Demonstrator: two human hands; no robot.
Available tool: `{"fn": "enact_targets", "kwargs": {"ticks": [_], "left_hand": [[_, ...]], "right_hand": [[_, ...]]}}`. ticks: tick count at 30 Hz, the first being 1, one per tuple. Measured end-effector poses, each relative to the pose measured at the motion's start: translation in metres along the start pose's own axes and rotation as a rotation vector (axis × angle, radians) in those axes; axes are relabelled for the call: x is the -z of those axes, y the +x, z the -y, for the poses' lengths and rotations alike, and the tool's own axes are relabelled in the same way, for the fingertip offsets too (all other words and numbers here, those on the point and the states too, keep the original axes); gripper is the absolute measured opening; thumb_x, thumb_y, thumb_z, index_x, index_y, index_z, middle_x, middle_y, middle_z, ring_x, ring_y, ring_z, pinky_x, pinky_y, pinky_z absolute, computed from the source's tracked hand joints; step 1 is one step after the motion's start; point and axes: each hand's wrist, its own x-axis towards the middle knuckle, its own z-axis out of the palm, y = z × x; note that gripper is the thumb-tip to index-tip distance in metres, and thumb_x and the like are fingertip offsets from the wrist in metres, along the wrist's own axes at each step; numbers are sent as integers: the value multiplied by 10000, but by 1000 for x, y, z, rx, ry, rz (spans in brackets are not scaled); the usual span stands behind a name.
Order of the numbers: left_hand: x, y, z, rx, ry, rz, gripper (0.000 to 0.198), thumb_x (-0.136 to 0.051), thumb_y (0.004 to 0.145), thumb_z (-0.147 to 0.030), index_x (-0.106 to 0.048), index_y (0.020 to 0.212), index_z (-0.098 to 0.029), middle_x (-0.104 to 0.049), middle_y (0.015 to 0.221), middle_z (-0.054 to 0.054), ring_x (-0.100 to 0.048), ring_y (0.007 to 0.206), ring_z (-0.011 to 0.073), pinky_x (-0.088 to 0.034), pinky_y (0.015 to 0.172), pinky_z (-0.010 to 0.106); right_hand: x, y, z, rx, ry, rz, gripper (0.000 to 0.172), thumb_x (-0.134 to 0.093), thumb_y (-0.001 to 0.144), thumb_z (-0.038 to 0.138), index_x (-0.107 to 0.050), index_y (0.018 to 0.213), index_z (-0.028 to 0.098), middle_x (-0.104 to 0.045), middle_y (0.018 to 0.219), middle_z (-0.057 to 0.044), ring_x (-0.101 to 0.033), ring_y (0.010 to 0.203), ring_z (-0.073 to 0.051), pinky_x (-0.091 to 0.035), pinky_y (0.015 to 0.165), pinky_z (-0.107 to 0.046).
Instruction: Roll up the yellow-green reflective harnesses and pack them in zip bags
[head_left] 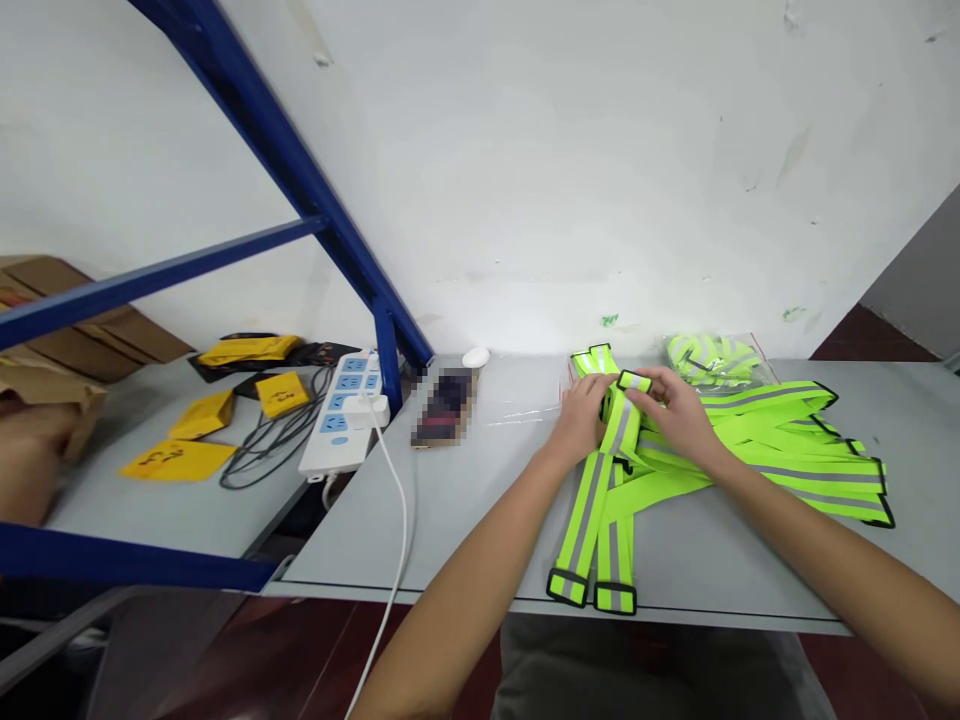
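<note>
Fluorescent yellow-green reflective straps [757,450] with grey stripes and black buckles lie in a loose pile on the grey table. Both my hands are on one strap [619,425] at the left of the pile. My left hand [581,415] is closed around its side, some fingers hidden behind it. My right hand [675,410] pinches the strap close to a black buckle [634,381] at its upper end. Two strap ends with black buckles [568,587] hang toward the front edge. Behind my right hand lies a clear plastic bag [716,360] of folded straps.
A phone-like object [445,407], blurred out, and a white rounded item [475,357] lie left of my hands. A white power strip [345,415] and its white cable [403,520] are farther left, by a blue metal frame [300,180]. Yellow packets [178,460] lie beyond.
</note>
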Motion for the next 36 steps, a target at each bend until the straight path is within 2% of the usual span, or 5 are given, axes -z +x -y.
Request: {"fn": "enact_targets", "kwargs": {"ticks": [9, 17, 23, 31, 36], "left_hand": [[-3, -1, 5, 45, 11, -28, 720, -627, 800, -260, -276, 1428, -227, -453, 1364, 134, -433, 1235, 302, -356, 987, 478], [15, 1, 4, -165, 186, 155, 519, -457, 825, -30, -559, 1268, -281, -498, 1380, 44, -408, 1249, 265, -403, 972, 427], [35, 0, 1, -177, 86, 244, 417, -411, 809, -33, -720, 1008, -230, -653, 1210, 16, -564, 1086, 214, -450, 930, 377], [32, 1, -13, -110, -16, 229, 247, -457, 918, -270, -698, 918, -218, -716, 951, 14, -594, 951, 195, -426, 853, 348], [23, 1, -18, -82, 81, 198, 260, -542, 887, -433, -632, 831, -196, -635, 848, 31, -559, 882, 203, -416, 805, 341]], "right_hand": [[-10, 26, -34, -117, -89, 70, 447, -632, 778, 539, -589, 1031, 173, -462, 646, 52, -450, 584, -141, -334, 535, -280], [-18, 27, -50, -89, -121, 48, 398, -560, 822, 564, -598, 948, 188, -435, 587, 61, -441, 553, -142, -309, 516, -269], [-21, 27, -50, -77, -222, 54, 399, -491, 879, 548, -631, 995, 193, -492, 573, 38, -496, 559, -165, -332, 535, -273], [-22, 29, -51, -119, -288, -21, 362, -450, 912, 455, -530, 1105, 159, -566, 592, 17, -531, 536, -194, -332, 503, -279], [-24, 28, -53, -37, -263, -66, 210, -472, 904, 399, -552, 896, 206, -650, 709, -21, -580, 599, -193, -391, 546, -290]]}}
